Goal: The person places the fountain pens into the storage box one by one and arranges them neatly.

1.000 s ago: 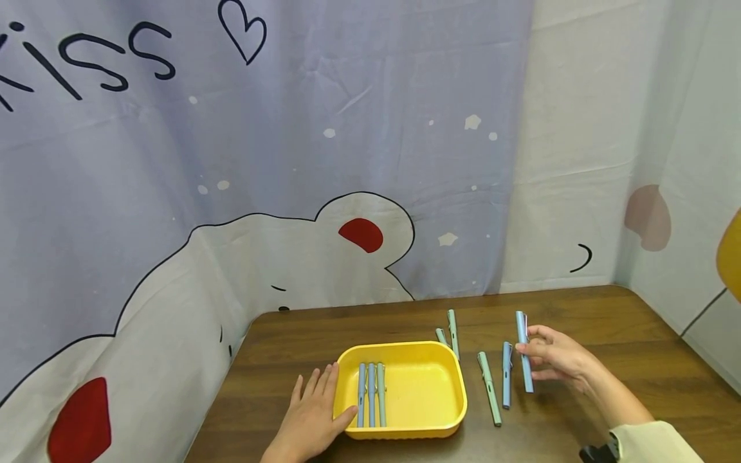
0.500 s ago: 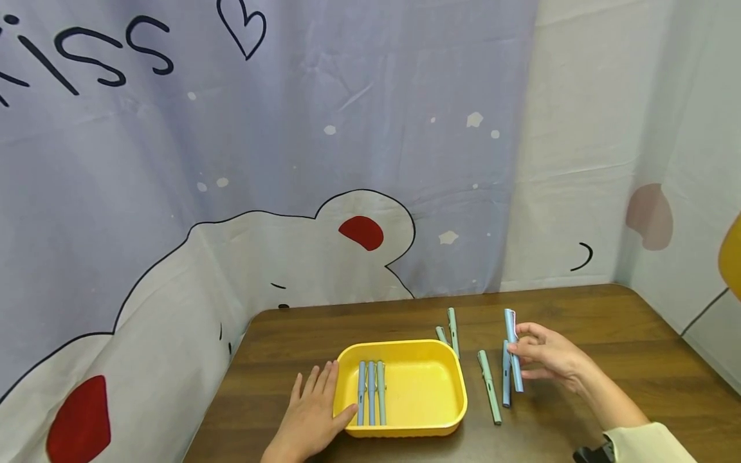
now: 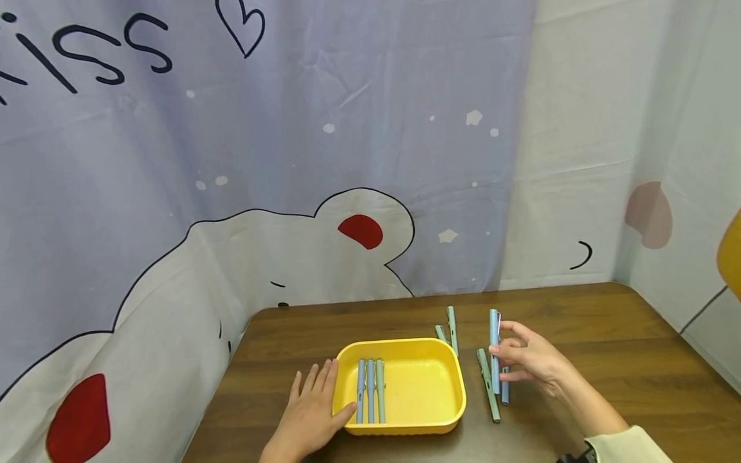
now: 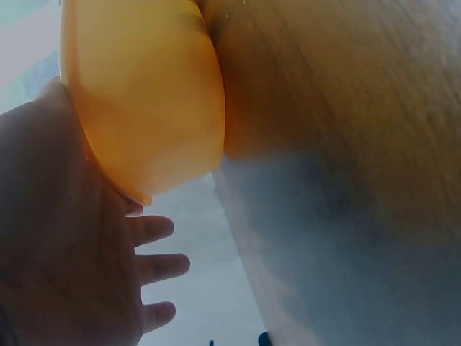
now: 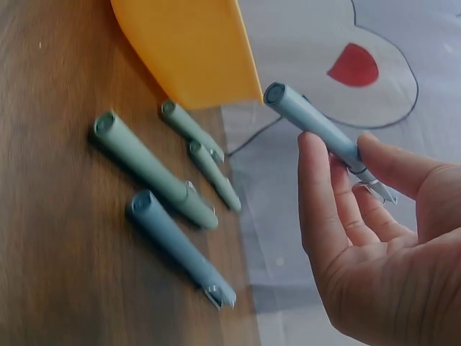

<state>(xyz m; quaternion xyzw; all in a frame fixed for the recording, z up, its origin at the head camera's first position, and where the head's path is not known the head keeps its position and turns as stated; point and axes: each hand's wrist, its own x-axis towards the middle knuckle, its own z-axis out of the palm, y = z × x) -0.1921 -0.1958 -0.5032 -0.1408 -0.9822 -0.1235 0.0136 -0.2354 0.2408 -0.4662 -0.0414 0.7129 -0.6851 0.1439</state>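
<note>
My right hand (image 3: 532, 360) pinches a light blue pen (image 3: 494, 350) between thumb and fingers, raised above the table and roughly upright in the head view. Behind it lies a darker blue pen (image 5: 180, 245), partly covered by the hand in the head view. Just left of that rests a green pen (image 3: 491, 392). My left hand (image 3: 309, 411) lies against the left side of a yellow tray (image 3: 428, 429), fingers straight and thumb over the rim. Inside the tray, two blue pens (image 3: 370, 392) and a green pen (image 3: 380, 392) lie side by side at the left.
Two more green pens (image 3: 452, 325) lie behind the tray's right back corner, one partly hidden by its rim. The wooden table (image 3: 585, 321) ends at a printed curtain (image 3: 278, 161) along the back and sides.
My right hand has moved left with the light blue pen, passing over the blue pen on the table to beside the green one. The left hand stays on the tray.
</note>
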